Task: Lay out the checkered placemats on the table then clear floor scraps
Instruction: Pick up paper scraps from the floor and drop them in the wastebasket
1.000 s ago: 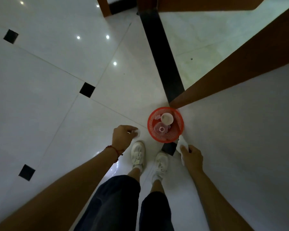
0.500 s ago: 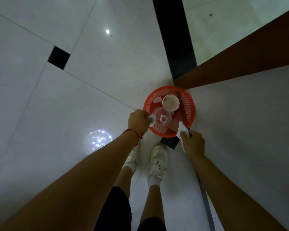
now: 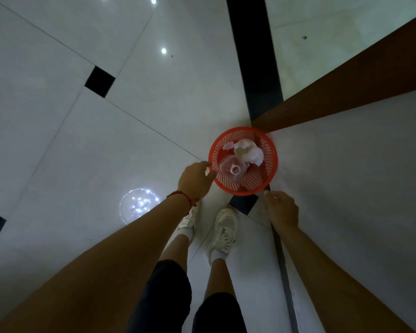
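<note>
Standing over a round red plastic mesh wastebasket sitting on the glossy white tiled floor, just beside the corner of a brown wooden panel. Crumpled white paper scraps are lying inside the basket on its far side, resting beside a clear plastic bottle with its open neck facing up; a small pale scrap is sitting against the far-left wall. Left hand is hovering at the basket's left rim, fingers loosely curled and apparently holding nothing, though the fingertips are partly hidden. Right hand is hanging just near the basket's near rim, fingers relaxed, empty. Scraps look light, soft and crushable, so a loose pinch anywhere on a wad should do; no breakage risk, only drifting if dropped from height. Bottle looks thin, light, slightly slippery. Basket is stiff ribbed latticework, light, best taken by its rim. Floor is polished and reflective with black diamond insets and a black strip. White sneakers are planted close to the basket. No placemats or table in view.
</note>
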A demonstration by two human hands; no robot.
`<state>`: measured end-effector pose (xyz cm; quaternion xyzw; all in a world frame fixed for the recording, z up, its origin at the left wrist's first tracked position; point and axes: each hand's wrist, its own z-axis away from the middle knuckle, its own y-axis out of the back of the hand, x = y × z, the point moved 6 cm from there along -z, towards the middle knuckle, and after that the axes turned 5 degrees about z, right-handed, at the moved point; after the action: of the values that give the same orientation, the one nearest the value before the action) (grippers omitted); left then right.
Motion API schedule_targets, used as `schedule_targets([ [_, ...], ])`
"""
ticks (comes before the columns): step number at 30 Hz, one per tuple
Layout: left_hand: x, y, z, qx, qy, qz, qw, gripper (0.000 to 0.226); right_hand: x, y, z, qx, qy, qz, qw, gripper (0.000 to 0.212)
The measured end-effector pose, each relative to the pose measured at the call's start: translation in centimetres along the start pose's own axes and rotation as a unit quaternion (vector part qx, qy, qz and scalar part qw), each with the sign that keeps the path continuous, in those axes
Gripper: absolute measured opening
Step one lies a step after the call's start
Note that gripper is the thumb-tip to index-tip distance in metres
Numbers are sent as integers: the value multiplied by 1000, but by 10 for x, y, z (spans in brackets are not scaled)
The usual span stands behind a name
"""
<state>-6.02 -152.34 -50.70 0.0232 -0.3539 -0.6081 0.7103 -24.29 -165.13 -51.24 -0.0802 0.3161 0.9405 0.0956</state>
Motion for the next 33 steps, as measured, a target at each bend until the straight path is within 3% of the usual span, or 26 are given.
schedule_targets([
  [5, -19, 53, 67, 6, 29, 16, 999, 36, -9, 33, 57, -35, 17, 3, 999, 28],
  [11, -45, 122, 170, 85, 89, 120, 985, 34, -36, 77, 134, -47, 73, 8, 996, 19],
  [19, -107, 164, 311, 203, 156, 359, 898, 27, -76, 108, 228, -50, 165, 41, 984, 22],
  [25, -178, 161, 399, 242, 209, 452, 833, 27, -119, 87, 291, -68, 192, 48, 978, 14],
  [33, -261, 179, 468, 266, 240, 500, 789, 34, -180, -14, 346, -132, 230, 108, 958, 17],
])
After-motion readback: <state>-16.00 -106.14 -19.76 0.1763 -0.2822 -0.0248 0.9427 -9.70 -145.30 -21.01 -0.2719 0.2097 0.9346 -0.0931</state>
